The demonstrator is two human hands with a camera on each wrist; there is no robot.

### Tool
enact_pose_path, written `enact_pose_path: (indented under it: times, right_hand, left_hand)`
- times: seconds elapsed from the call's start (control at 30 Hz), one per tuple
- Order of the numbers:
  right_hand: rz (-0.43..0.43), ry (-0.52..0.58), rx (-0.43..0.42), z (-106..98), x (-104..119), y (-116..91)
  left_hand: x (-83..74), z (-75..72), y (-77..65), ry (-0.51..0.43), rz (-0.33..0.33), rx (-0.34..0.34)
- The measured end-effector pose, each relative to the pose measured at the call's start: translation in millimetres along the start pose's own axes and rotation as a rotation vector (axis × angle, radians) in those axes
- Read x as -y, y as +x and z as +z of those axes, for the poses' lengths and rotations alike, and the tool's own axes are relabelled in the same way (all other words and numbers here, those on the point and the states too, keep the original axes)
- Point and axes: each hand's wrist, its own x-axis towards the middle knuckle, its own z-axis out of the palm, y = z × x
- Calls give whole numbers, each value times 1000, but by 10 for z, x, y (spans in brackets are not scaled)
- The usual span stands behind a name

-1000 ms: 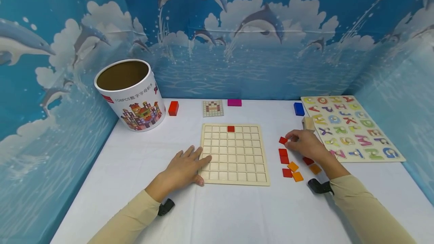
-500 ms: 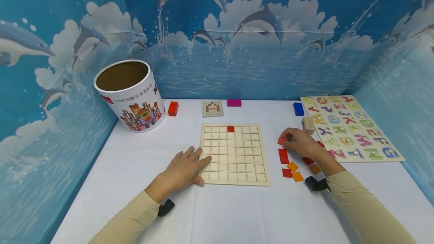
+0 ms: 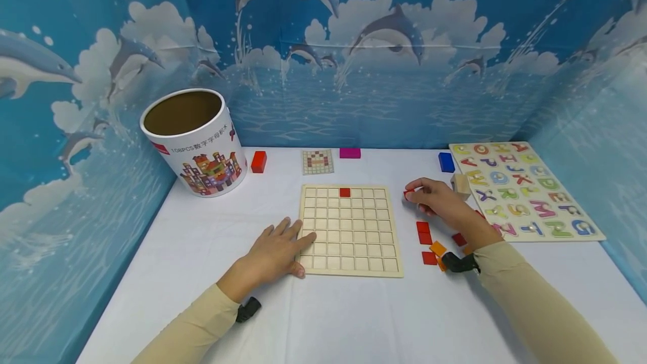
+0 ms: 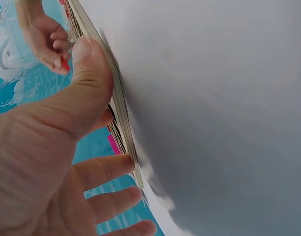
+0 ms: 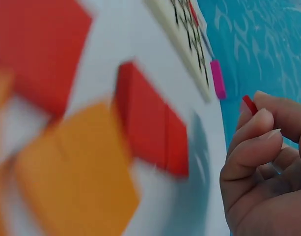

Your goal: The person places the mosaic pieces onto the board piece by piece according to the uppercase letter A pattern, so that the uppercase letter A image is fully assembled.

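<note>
A wooden grid board (image 3: 354,235) lies mid-table, with one red square tile (image 3: 345,192) set in its top row. My left hand (image 3: 273,251) rests flat with spread fingers on the board's left edge; in the left wrist view the thumb (image 4: 89,64) lies along its rim. Right of the board, my right hand (image 3: 437,200) pinches another red tile (image 5: 249,104) between thumb and fingertips, lifted over the cloth. Below that hand lie several loose red tiles (image 3: 423,233) and orange tiles (image 3: 437,248), some partly hidden by the right wrist's black camera.
A small pattern card (image 3: 317,162) lies behind the board, beside a magenta block (image 3: 350,153). A large printed bucket (image 3: 194,145) and a red block (image 3: 259,162) stand at back left. At right are a blue block (image 3: 446,162), a wooden block (image 3: 460,186) and an alphabet puzzle board (image 3: 525,195).
My right hand has taken hold of the red tile, lifted it, and moved left and away from me toward the grid board. The left hand has stayed in place.
</note>
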Motion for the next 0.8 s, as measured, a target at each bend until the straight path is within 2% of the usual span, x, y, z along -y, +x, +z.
enact_pose_path:
  times: [0.13,0.27,0.43,0.57,0.8]
  right_hand:
    - [-32,76,27,153,150,102]
    - [-75,83,53,372,290,206]
    - [-78,62,90,626,396,302]
    - [-103,-33,95,755,442,337]
    - [-178,-234,43,904,495,379]
  left_hand:
    - [14,8,12,-3,-5,8]
    - [22,12,19,8,-4,18]
    - [24,31,27,22,6,16]
    - [27,39,33,30,16,3]
    - [47,42,23,37,12,1]
